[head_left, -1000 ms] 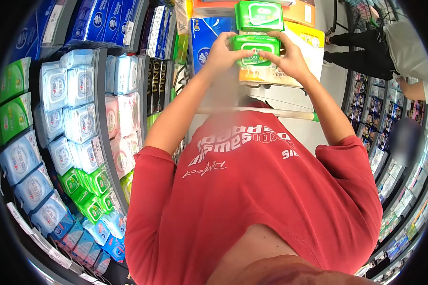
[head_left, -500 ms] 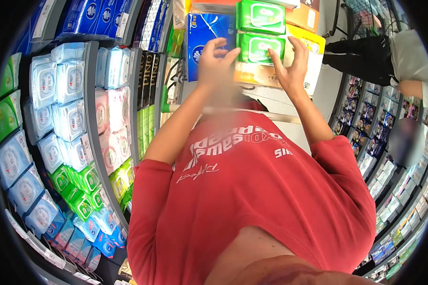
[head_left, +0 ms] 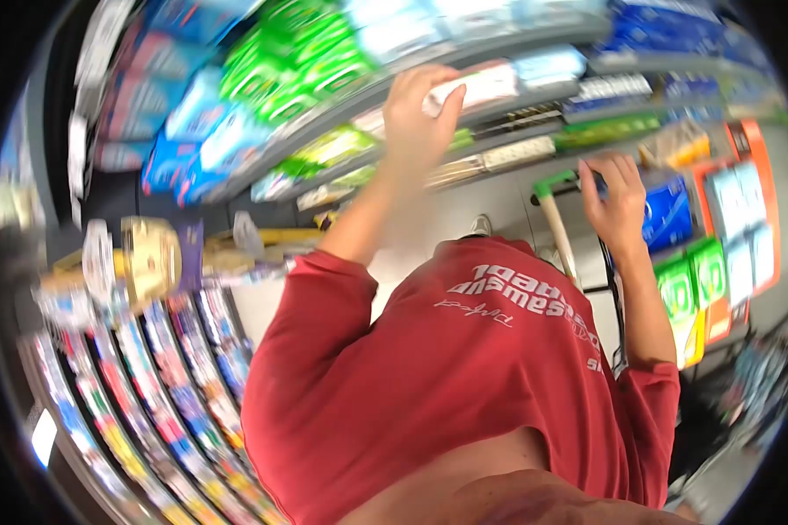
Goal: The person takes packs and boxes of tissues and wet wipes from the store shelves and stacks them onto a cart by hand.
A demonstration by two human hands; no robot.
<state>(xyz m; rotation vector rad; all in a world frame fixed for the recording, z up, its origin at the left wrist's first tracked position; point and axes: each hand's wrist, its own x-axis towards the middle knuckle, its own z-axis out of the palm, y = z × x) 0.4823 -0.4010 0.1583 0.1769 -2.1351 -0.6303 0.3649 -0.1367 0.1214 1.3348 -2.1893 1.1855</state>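
Note:
My left hand (head_left: 418,114) is raised before the shelf, thumb and fingers apart, holding nothing. Behind it, a pink and white pack (head_left: 490,85) shows at the shelf front. Green packs (head_left: 298,57) are stacked up and left of this hand. My right hand (head_left: 617,201) is over the cart area with its fingers apart and nothing in them. Close by are the cart's handle bar (head_left: 555,229) with its green corner (head_left: 553,184) and a blue pack (head_left: 667,213). Two green packs (head_left: 692,276) lie in the cart, below and right of that hand.
Light blue packs (head_left: 738,201) and an orange box edge (head_left: 769,229) are at the cart's far right. A lower shelf edge (head_left: 324,109) crosses ahead. Racks of small colourful goods (head_left: 175,376) stand at the left. Grey floor (head_left: 499,206) shows between shelf and cart.
The view has turned left toward the shelves, so the cart now appears at the right. My hands have moved farther apart, away from the green packs, and both remain empty.

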